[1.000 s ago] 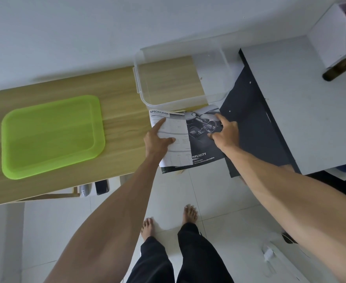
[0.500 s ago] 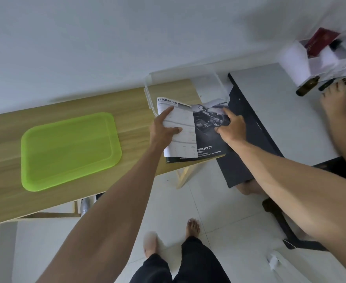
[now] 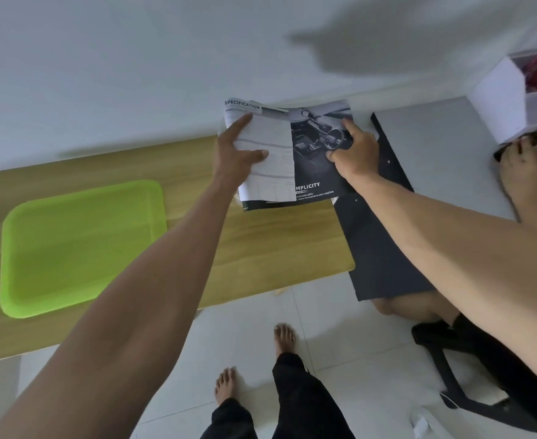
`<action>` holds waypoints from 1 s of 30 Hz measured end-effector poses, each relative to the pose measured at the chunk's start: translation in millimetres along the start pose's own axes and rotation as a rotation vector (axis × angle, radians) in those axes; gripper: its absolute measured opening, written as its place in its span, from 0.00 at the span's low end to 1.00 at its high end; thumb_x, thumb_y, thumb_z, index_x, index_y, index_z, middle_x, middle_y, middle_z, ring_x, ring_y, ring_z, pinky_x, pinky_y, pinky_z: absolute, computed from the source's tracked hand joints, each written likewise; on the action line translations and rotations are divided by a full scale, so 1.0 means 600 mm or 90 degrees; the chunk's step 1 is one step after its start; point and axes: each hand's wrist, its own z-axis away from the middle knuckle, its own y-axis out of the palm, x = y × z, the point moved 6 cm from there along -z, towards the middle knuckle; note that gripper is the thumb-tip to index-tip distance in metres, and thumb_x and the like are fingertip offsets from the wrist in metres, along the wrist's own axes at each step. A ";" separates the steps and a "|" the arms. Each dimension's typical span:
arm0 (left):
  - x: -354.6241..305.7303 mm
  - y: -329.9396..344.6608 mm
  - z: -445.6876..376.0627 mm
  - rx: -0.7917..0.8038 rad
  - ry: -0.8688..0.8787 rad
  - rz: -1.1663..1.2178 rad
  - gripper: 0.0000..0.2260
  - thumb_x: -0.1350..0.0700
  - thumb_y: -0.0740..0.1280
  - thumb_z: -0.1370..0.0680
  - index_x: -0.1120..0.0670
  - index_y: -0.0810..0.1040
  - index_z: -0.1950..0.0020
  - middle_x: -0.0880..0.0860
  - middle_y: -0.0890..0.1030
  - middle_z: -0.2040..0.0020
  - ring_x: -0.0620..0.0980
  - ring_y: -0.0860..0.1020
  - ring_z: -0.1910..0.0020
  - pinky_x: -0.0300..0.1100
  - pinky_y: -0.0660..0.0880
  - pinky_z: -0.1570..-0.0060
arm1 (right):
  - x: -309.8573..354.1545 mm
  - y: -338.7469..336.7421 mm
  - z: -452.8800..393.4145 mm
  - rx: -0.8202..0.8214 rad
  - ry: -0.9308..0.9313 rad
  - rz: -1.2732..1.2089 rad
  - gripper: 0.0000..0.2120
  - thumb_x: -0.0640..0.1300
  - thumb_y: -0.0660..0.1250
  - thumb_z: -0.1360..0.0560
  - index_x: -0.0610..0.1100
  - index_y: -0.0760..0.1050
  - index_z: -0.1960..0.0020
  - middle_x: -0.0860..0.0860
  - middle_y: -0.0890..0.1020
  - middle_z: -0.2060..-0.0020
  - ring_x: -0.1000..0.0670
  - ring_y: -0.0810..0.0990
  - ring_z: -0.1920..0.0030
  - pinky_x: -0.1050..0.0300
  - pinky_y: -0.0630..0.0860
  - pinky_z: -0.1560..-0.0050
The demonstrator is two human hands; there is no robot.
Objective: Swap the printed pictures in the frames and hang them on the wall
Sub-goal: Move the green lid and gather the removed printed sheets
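Note:
I hold two overlapping printed pictures up in front of the white wall. The white sheet headed "SPECIFICATION" (image 3: 270, 147) lies on top at the left, pinched by my left hand (image 3: 238, 153). The dark print of a car interior (image 3: 314, 160) lies beneath at the right, gripped by my right hand (image 3: 355, 153). Both prints hang above the far right end of the wooden table (image 3: 260, 245). No picture frame shows in this view.
A lime green tray (image 3: 80, 245) lies on the table at the left. A white desk with a dark side panel (image 3: 378, 232) stands to the right. Another person's hand (image 3: 523, 166) rests there by a white box (image 3: 507, 103). A black chair base (image 3: 469, 369) stands on the floor.
Both hands have lifted the two prints up off the table toward the wall. The clear plastic bin behind them is no longer visible. The view has swung upward and right.

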 end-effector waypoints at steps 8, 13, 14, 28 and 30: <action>0.108 0.037 -0.120 -0.080 -0.117 -0.136 0.37 0.62 0.81 0.40 0.42 0.79 0.34 0.52 0.74 0.34 0.50 0.77 0.42 0.41 0.77 0.40 | -0.073 0.105 -0.131 0.109 -0.002 0.073 0.26 0.34 0.72 0.32 0.49 0.77 0.36 0.44 0.75 0.44 0.45 0.80 0.50 0.59 0.78 0.50; 0.125 0.042 -0.139 -0.103 -0.144 -0.192 0.36 0.66 0.79 0.34 0.47 0.75 0.29 0.48 0.76 0.36 0.45 0.75 0.43 0.30 0.70 0.46 | -0.100 0.141 -0.157 0.120 0.007 0.086 0.25 0.34 0.73 0.31 0.47 0.77 0.36 0.42 0.76 0.44 0.45 0.80 0.51 0.59 0.76 0.55; 0.127 0.042 -0.144 -0.109 -0.145 -0.207 0.36 0.65 0.79 0.33 0.47 0.74 0.28 0.49 0.76 0.35 0.45 0.75 0.43 0.29 0.69 0.46 | -0.100 0.145 -0.162 0.120 0.008 0.085 0.25 0.34 0.73 0.30 0.47 0.76 0.35 0.42 0.75 0.43 0.45 0.79 0.52 0.60 0.74 0.55; 0.104 0.069 -0.132 -0.105 -0.046 -0.395 0.36 0.50 0.75 0.27 0.48 0.64 0.22 0.56 0.61 0.23 0.54 0.65 0.25 0.37 0.63 0.33 | -0.087 0.129 -0.149 0.121 0.008 0.155 0.27 0.45 0.70 0.26 0.52 0.72 0.27 0.44 0.68 0.31 0.42 0.64 0.28 0.50 0.72 0.38; 0.076 0.057 -0.123 -0.109 0.003 -0.377 0.33 0.49 0.74 0.25 0.49 0.66 0.22 0.55 0.68 0.27 0.53 0.67 0.28 0.36 0.61 0.34 | -0.068 0.122 -0.138 0.125 0.010 0.141 0.28 0.45 0.70 0.26 0.49 0.71 0.27 0.44 0.67 0.29 0.43 0.65 0.27 0.50 0.72 0.36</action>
